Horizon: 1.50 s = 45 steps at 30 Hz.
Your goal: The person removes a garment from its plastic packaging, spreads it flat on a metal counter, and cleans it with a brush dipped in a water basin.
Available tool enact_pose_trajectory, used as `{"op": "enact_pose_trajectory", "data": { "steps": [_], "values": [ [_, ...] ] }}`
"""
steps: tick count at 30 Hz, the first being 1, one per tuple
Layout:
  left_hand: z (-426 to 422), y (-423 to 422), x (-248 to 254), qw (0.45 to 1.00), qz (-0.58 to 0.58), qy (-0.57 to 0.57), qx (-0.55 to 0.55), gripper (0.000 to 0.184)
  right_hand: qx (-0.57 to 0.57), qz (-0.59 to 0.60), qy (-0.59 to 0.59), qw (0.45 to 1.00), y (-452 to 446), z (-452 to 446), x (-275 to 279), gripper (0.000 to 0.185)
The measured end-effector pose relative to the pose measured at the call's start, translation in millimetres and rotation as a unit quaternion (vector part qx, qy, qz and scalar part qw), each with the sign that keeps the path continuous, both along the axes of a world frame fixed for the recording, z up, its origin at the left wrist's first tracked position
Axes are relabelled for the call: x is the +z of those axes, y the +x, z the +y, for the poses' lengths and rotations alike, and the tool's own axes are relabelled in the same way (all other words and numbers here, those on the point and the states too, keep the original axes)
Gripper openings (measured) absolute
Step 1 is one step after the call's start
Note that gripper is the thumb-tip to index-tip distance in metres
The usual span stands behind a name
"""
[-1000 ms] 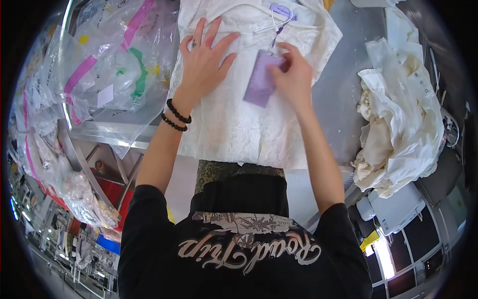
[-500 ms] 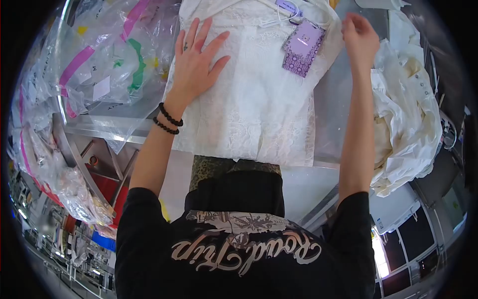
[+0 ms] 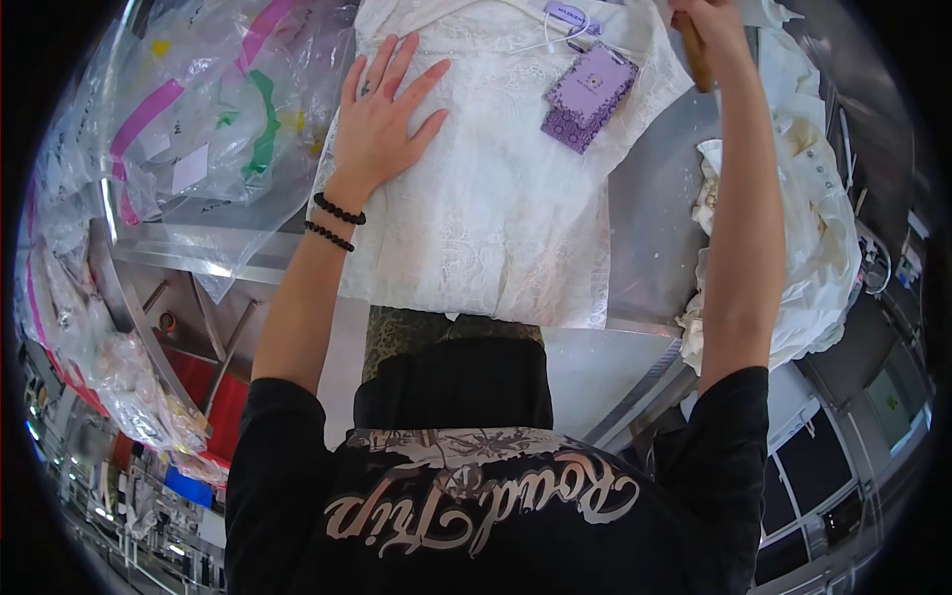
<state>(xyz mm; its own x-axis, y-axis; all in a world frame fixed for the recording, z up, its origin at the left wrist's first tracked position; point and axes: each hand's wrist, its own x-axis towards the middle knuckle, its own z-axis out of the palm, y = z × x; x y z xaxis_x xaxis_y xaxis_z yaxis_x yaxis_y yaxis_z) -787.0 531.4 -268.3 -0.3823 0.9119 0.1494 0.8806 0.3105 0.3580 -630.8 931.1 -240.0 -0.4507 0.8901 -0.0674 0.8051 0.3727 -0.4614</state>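
Note:
A white lace garment (image 3: 476, 198) lies spread on the metal table in front of me. My left hand (image 3: 382, 119) rests flat on its upper left part, fingers spread. On the upper right of the garment lies a purple printed tag (image 3: 590, 94), below a purple label (image 3: 572, 17) at the neckline and a white loop of cord. At the top right edge of the view my right hand (image 3: 716, 25) is closed on a brown object (image 3: 696, 55), partly hidden by the fingers and too unclear to name.
Clear plastic bags (image 3: 213, 109) with pink and green strips cover the left side. White and cream garments (image 3: 808, 228) are heaped at the right, partly behind my right forearm. The metal table (image 3: 654, 218) has its edge near my waist.
My right hand has let go of the purple tag, moved up and right, and taken hold of the brown object. The tag now lies turned on the garment. My left hand has stayed on the garment.

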Motion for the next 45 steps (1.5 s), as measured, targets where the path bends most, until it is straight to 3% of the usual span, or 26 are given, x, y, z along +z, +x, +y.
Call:
{"op": "enact_pose_trajectory", "data": {
  "steps": [3,9,10,13,15,18,23,25,31,34,36,38,40,43,45],
  "values": [
    [2,-1,1,1.000,0.001,0.005,-0.005,0.052,-0.015,0.099,-0.024,0.995,4,13,15,0.039],
    [0,-2,0,1.000,0.012,0.011,-0.004,0.048,-0.027,0.261,-0.101,0.960,-2,-100,103,0.056],
    [-2,-1,0,1.000,0.009,0.013,-0.010,0.048,-0.043,0.286,-0.169,0.942,2,-136,125,0.043],
    [-10,0,0,1.000,-0.001,0.018,-0.023,0.048,0.044,0.266,-0.155,0.950,49,-200,94,0.049],
    [-16,3,3,1.000,-0.002,-0.001,0.009,0.048,0.135,0.266,-0.025,0.954,65,-256,74,0.052],
    [-25,9,6,0.994,-0.003,-0.055,0.097,0.048,0.220,0.095,0.139,0.961,84,-312,32,0.058],
    [-26,15,-5,0.992,0.037,-0.053,0.107,0.046,0.200,-0.037,0.014,0.979,81,-290,34,0.060],
    [-26,16,-6,0.992,0.030,-0.049,0.109,0.047,0.175,0.115,-0.001,0.978,67,-266,52,0.063],
    [-24,13,5,0.992,-0.023,-0.054,0.113,0.056,0.206,0.127,0.024,0.970,-6,-198,95,0.053],
    [-18,9,1,0.990,-0.014,-0.058,0.131,0.057,0.253,0.219,0.136,0.932,-130,-95,123,0.049],
    [-22,13,10,0.987,-0.018,-0.085,0.132,0.058,0.260,0.030,0.132,0.956,-168,-63,126,0.042],
    [-15,12,12,0.987,-0.035,-0.070,0.137,0.057,0.259,-0.177,0.110,0.943,-196,-41,115,0.037],
    [-16,13,13,0.987,-0.043,-0.074,0.139,0.057,0.299,-0.237,0.179,0.907,-221,-41,103,0.029],
    [-16,10,11,0.986,-0.045,-0.079,0.143,0.057,0.289,-0.247,0.197,0.904,-256,-65,86,0.029],
    [-16,7,10,0.985,-0.049,-0.090,0.141,0.057,0.427,-0.195,0.090,0.879,-284,25,3,0.028]
  ]
}}
